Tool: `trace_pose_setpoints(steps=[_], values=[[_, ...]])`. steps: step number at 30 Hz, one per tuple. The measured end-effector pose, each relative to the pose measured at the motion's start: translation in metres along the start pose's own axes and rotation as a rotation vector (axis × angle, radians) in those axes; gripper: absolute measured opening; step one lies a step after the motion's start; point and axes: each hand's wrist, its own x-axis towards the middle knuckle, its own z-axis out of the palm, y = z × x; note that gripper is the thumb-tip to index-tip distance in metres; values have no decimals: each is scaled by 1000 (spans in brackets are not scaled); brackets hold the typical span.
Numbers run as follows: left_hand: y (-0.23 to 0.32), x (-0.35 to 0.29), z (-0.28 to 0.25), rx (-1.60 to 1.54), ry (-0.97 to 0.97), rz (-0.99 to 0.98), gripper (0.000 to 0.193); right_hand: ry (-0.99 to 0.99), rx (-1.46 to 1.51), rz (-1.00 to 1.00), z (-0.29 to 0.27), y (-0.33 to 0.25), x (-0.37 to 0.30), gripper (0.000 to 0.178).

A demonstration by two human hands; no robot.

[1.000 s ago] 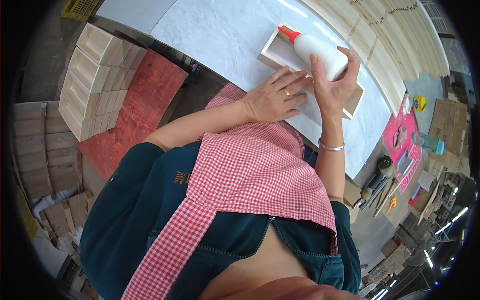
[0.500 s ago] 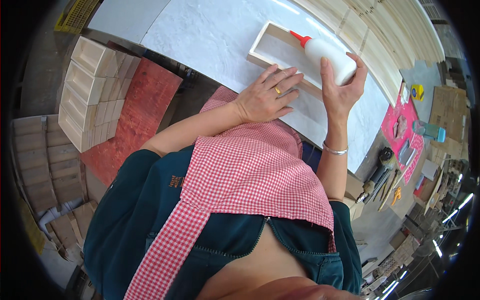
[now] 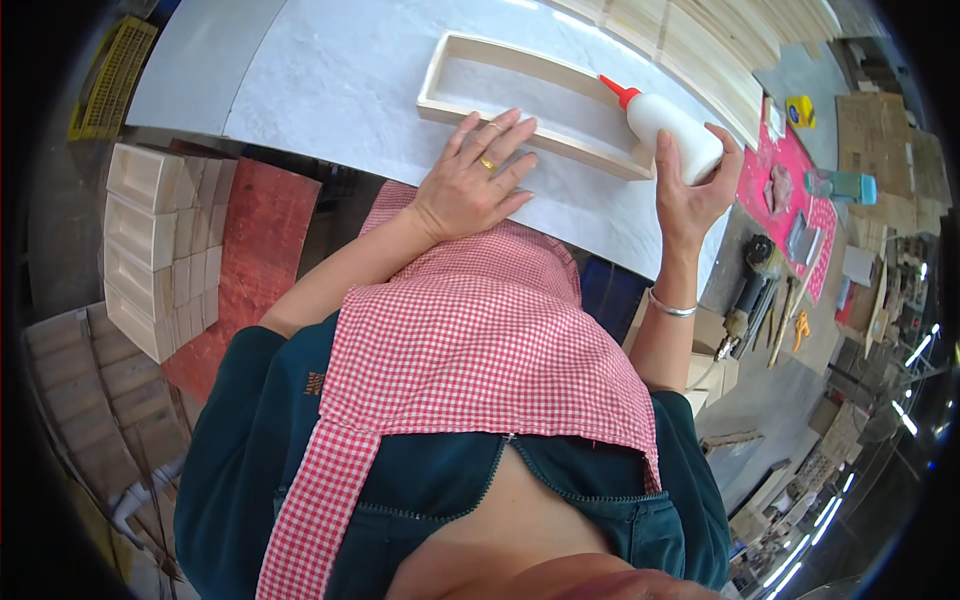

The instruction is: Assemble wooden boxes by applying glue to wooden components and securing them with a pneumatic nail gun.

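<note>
A long, shallow wooden frame [image 3: 590,153] with an open middle lies on the marbled white tabletop [image 3: 330,70]. My left hand [image 3: 480,180] lies at its near side with fingers spread, the fingertips at the near wall. In my right hand [image 3: 697,195] is a white squeeze bottle [image 3: 675,130] with a red pointed nozzle [image 3: 617,90]. The bottle tilts over the frame's right end, its nozzle pointing up and left near the far wall. Whether the nozzle touches the wood, I cannot tell.
Long pale wood strips [image 3: 690,65] lie along the table's far edge. Left of me, stacked wooden boxes [image 3: 140,225] stand by a red board [image 3: 260,270]. To the right are a pink cloth [image 3: 760,180], a teal-lidded container [image 3: 840,186] and orange-handled scissors [image 3: 802,328].
The view has shifted, so the table and frame appear further left. Relative to the frame, my right hand and the bottle have moved right, to its right end. My left hand remains at the near wall.
</note>
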Motion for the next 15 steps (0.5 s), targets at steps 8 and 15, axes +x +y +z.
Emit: trace_pose_setpoints(steps=[8, 15], values=[[1, 0, 1, 20, -8, -7, 37, 55, -60, 61, -33, 21, -7, 51], [0, -2, 3, 24, -5, -10, 36, 82, -87, 113, -48, 27, -11, 47]])
